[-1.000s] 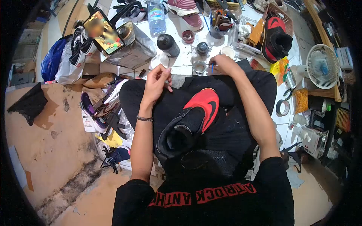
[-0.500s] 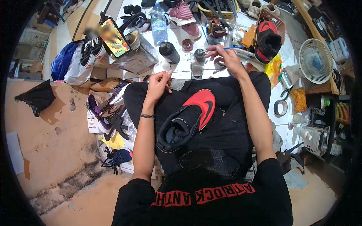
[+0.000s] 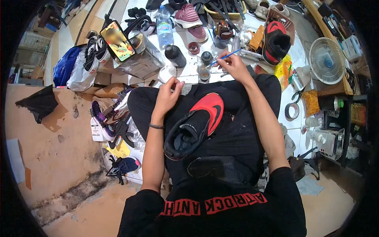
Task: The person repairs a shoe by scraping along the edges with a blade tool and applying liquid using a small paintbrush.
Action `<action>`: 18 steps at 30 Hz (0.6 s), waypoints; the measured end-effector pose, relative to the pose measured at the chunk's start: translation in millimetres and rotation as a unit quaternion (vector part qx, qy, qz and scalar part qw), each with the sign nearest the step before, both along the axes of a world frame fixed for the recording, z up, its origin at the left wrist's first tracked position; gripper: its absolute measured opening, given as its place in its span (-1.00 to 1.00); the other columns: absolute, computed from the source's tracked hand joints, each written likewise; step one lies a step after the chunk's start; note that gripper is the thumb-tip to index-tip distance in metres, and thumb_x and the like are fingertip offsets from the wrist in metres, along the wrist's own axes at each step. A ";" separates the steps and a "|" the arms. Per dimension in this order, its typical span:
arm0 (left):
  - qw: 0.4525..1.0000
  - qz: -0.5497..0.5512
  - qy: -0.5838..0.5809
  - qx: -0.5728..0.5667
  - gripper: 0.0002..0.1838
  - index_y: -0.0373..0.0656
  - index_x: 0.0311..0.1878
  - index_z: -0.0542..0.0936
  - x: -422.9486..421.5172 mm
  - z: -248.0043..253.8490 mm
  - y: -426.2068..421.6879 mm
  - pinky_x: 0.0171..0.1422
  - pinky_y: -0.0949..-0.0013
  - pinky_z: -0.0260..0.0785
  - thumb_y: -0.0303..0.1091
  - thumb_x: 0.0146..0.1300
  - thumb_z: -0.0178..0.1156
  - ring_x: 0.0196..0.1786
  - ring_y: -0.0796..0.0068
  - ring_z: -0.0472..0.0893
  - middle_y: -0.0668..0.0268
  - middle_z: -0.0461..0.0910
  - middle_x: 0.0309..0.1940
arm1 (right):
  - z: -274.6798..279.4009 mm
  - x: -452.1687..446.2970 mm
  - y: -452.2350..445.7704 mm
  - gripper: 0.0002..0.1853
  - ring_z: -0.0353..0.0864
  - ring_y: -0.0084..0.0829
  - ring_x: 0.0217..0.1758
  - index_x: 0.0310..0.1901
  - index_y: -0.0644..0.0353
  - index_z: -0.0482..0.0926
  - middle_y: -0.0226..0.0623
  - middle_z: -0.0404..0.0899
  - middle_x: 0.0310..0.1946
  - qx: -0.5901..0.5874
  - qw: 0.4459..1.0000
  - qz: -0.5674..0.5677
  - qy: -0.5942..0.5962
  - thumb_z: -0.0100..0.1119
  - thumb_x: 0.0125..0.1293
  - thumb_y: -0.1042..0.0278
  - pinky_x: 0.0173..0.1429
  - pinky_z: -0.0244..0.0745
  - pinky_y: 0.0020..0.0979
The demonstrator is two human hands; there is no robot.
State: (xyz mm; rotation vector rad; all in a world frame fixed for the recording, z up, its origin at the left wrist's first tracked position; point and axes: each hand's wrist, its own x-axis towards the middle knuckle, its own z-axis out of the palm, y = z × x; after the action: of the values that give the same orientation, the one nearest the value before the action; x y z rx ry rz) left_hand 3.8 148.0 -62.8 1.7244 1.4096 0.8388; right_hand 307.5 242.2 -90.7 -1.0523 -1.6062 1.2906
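Note:
My right hand [image 3: 233,66] pinches a thin paintbrush with a blue handle [image 3: 226,57]. The brush's lower end is beside a small dark bottle [image 3: 206,58] and a small glass jar [image 3: 204,74]. Loosely curled, my left hand [image 3: 169,94] is above my left leg, near a white cloth-like item [image 3: 167,72]; nothing shows in its fingers. Across my lap lies a black and red sneaker [image 3: 207,114], its toe pointing away from me. A matching sneaker [image 3: 276,42] stands at the back right.
A black bottle [image 3: 175,56], a water bottle [image 3: 164,29] and a small red dish [image 3: 194,48] stand ahead on the white tiles. A phone [image 3: 117,40] leans on a metal can [image 3: 144,59]. To the right are a fan [image 3: 327,61] and a tape roll [image 3: 292,111].
My right hand has drawn slightly nearer, and the brush's lower end has shifted from the small dark bottle toward the glass jar. My left hand has lowered slightly.

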 end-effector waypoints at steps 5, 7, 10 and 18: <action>1.000 -0.004 -0.012 -0.018 -0.71 -0.21 -0.30 0.41 3.8 7.6 3.3 -0.41 0.52 0.28 -0.27 0.47 0.24 -0.46 0.72 0.41 0.44 0.44 -0.52 | 2.6 -14.4 -2.0 -0.75 0.76 -0.36 -0.29 -0.07 0.31 0.54 -0.17 0.75 -0.36 0.002 0.996 0.006 -0.090 0.10 0.54 0.25 -0.19 0.58 -0.32; 0.998 -0.005 -0.015 -0.060 -0.70 -0.18 -0.33 0.38 3.4 12.6 7.6 -0.40 0.54 0.31 -0.30 0.45 0.27 -0.45 0.72 0.39 0.47 0.38 -0.48 | 5.5 -22.1 -4.2 -0.78 0.77 -0.16 -0.28 -0.08 0.29 0.52 -0.07 0.74 -0.36 0.045 0.989 0.018 -0.138 0.08 0.55 0.27 -0.17 0.58 -0.22; 0.983 0.000 -0.072 -0.171 -0.68 -0.16 -0.36 0.35 -1.6 13.0 14.9 -0.36 0.53 0.35 -0.34 0.44 0.29 -0.42 0.71 0.39 0.49 0.35 -0.45 | 8.4 -33.3 -1.9 -0.82 0.70 0.01 -0.30 -0.11 0.25 0.50 -0.03 0.68 -0.39 0.054 0.973 0.035 -0.221 0.13 0.52 0.29 -0.19 0.53 -0.17; 0.939 0.017 -0.227 -0.258 -0.78 -0.21 -0.33 0.42 -8.0 15.9 21.6 -0.29 0.54 0.43 -0.44 0.49 0.19 -0.36 0.64 0.47 0.38 0.47 -0.39 | -7.5 -46.2 5.3 -0.82 0.63 0.00 -0.19 -0.15 0.26 0.54 -0.09 0.62 -0.26 0.163 0.946 0.045 -0.276 0.27 0.40 0.34 -0.12 0.51 -0.10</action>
State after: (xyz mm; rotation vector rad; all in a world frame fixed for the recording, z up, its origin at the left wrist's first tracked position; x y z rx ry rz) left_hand -4.2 169.6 -46.8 1.0315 1.2035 0.7395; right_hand 261.2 247.5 -98.2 -1.2006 -2.2175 0.7687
